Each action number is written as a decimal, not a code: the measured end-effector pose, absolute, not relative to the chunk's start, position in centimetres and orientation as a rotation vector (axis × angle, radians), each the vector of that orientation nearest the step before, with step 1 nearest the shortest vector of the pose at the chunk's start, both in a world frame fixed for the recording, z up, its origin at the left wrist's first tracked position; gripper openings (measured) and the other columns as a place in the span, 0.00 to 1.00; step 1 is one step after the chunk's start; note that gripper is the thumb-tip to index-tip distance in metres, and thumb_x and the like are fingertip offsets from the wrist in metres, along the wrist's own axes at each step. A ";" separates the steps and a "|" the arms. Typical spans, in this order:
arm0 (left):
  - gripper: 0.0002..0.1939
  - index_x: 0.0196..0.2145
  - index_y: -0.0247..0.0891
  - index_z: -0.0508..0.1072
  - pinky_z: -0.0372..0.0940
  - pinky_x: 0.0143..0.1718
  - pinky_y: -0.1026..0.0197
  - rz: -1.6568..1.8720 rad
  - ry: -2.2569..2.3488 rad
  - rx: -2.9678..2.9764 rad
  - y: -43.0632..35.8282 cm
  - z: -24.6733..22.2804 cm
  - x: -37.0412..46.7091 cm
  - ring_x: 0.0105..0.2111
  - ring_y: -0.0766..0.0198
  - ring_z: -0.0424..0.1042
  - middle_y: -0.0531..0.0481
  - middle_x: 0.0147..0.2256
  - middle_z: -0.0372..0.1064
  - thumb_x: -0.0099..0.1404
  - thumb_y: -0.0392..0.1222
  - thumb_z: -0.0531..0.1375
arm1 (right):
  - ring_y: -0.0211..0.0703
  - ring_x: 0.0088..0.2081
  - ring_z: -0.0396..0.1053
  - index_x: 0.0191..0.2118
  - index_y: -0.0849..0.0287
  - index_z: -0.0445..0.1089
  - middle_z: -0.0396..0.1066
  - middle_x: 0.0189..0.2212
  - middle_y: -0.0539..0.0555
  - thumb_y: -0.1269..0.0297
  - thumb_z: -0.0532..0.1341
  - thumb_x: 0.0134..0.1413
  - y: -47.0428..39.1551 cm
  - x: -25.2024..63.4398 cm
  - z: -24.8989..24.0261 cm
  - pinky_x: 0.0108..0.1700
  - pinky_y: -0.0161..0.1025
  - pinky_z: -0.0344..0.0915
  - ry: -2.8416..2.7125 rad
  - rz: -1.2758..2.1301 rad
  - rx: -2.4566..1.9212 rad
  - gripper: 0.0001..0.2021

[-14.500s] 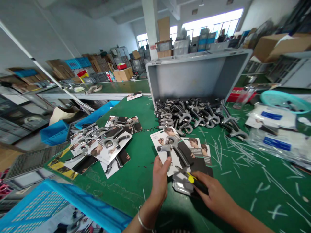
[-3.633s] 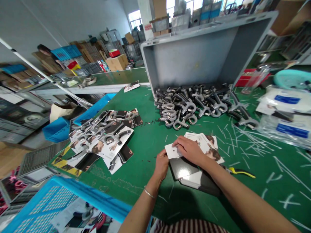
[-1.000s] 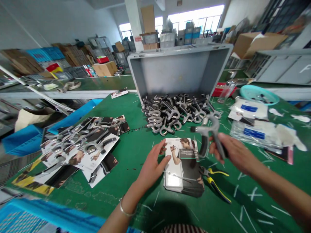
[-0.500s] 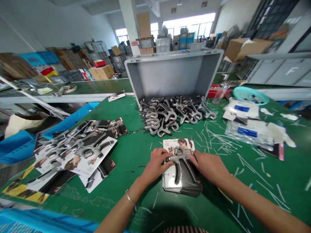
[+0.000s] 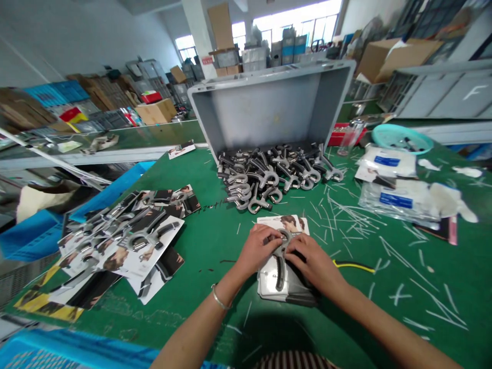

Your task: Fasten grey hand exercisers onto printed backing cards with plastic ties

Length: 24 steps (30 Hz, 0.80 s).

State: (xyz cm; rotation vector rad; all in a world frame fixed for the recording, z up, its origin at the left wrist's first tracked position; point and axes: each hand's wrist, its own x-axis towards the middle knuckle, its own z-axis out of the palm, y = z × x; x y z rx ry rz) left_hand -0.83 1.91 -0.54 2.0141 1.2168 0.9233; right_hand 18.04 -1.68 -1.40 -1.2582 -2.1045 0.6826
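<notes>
One camera, worn on my head, looking forward and down across the bench (image 5: 211, 228). My left hand (image 5: 258, 251) and right hand (image 5: 314, 261) sit close, just below centre; my striped shirt (image 5: 294, 360) clips the bottom. Coverage: bench's taped near-left corner through to its far edge, then the room back to the windows (image 5: 300, 23), well off.

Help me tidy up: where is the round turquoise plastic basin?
In the head view, the basin sits on the right of the green tabletop, behind white plastic bags with blue labels and right of the red plastic tray.
</notes>
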 end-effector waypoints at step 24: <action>0.02 0.34 0.41 0.77 0.58 0.51 0.53 1.030 1.229 1.897 0.3 -1.9 -0.5 0.44 0.59 0.70 0.50 0.38 0.75 0.64 0.38 0.63 | 0.55 0.65 0.50 0.35 0.54 0.72 0.54 0.65 0.53 0.56 0.54 0.66 -1.7 18.7 -1.7 0.63 0.59 0.49 -2.143 0.805 -1.221 0.13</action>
